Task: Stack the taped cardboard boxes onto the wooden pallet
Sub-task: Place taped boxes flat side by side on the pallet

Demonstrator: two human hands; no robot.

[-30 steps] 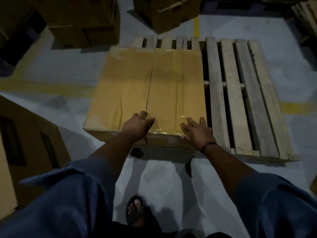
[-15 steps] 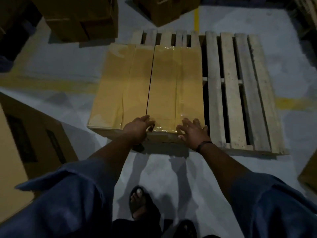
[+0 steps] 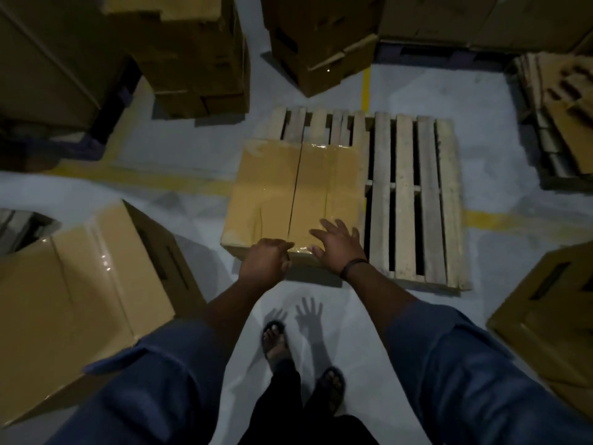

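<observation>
Two taped cardboard boxes lie side by side on the left half of the wooden pallet (image 3: pixel 426 200): the left box (image 3: pixel 263 194) and the right box (image 3: pixel 327 187). Both my hands are at the boxes' near edge and hold nothing. My left hand (image 3: pixel 266 261) has its fingers loosely curled, just before the seam between the boxes. My right hand (image 3: pixel 337 245), fingers spread, is over the near corner of the right box. The hands' shadows fall on the floor below, near my sandalled feet.
A large taped box (image 3: pixel 80 284) stands on the floor at my left and another box (image 3: pixel 545 316) at my right. Stacks of cartons (image 3: pixel 192 53) (image 3: pixel 321 36) rise behind the pallet. Spare pallets (image 3: pixel 564 107) are piled at the far right. The pallet's right half shows bare slats.
My head has risen and pulled back, so more of the floor and the side boxes show. Both hands have come off the boxes' near edge, and my left hand's fingers have curled in.
</observation>
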